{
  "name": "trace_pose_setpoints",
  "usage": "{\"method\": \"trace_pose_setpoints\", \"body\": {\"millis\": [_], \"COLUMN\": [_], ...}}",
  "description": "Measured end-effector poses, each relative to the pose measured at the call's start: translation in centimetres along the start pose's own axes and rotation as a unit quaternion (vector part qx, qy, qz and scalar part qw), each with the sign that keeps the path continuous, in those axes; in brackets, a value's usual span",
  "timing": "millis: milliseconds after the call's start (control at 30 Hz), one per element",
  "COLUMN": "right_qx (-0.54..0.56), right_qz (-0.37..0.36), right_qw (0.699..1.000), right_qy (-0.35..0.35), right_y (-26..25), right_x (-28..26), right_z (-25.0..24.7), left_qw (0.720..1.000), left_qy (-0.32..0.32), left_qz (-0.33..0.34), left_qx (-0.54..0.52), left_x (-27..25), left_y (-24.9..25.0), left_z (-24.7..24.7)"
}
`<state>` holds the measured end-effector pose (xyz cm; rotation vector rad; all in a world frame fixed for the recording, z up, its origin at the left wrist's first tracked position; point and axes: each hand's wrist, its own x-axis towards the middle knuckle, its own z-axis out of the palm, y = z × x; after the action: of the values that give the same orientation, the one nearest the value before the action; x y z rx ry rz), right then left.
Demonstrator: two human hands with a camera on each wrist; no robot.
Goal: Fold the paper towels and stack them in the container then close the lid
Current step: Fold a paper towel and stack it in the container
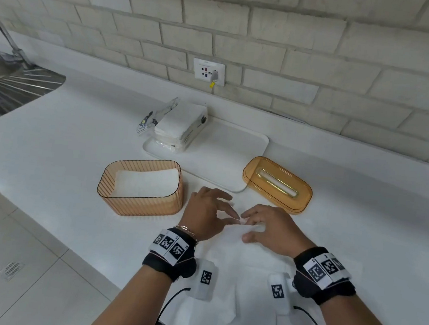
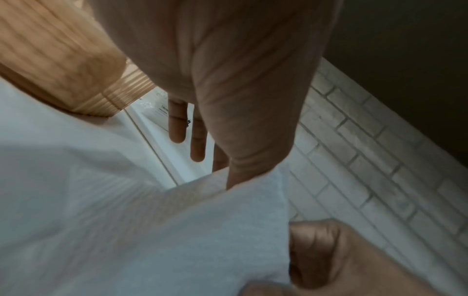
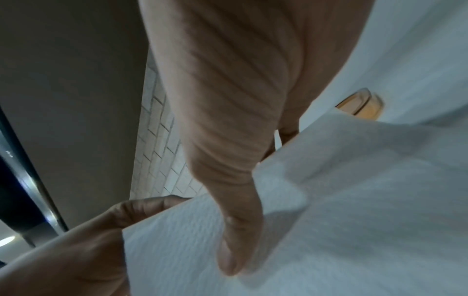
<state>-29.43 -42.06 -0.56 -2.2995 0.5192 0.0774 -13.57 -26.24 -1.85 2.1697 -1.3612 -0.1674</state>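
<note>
A white paper towel (image 1: 248, 285) lies spread on the counter in front of me. My left hand (image 1: 229, 211) and right hand (image 1: 249, 227) meet at its far edge, and each pinches the raised edge between thumb and fingers. In the left wrist view the left thumb (image 2: 253, 140) dips behind the lifted towel (image 2: 164, 230). In the right wrist view the right thumb (image 3: 235, 230) lies on top of the towel (image 3: 354, 200), with the fingers hidden behind it. The amber ribbed container (image 1: 140, 202) stands to the left with folded towels (image 1: 145, 184) inside. Its amber slotted lid (image 1: 277, 184) lies to the right, upside down.
A white tray (image 1: 224, 158) behind the hands carries an opened pack of paper towels (image 1: 180, 124). A steel sink (image 1: 7, 85) is at the far left. The brick wall with a socket (image 1: 209, 71) runs along the back. The counter's front edge and floor tiles lie at lower left.
</note>
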Motion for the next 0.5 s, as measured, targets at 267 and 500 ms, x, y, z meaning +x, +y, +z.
{"method": "trace_pose_setpoints", "body": {"millis": [267,500], "right_qx": [0.138,0.342], "right_qz": [0.001,0.049], "right_qw": [0.989,0.924], "right_qy": [0.054,0.162], "right_y": [-0.5,4.2], "right_x": [-2.5,-7.0], "right_z": [-4.5,-10.5], "left_qw": [0.953,0.964], "left_qy": [-0.02,-0.133], "left_qz": [-0.196,-0.214], "left_qx": [-0.23,0.087], "left_x": [0.5,-0.7], "left_y": [0.2,0.2], "left_z": [-2.3,-0.4]}}
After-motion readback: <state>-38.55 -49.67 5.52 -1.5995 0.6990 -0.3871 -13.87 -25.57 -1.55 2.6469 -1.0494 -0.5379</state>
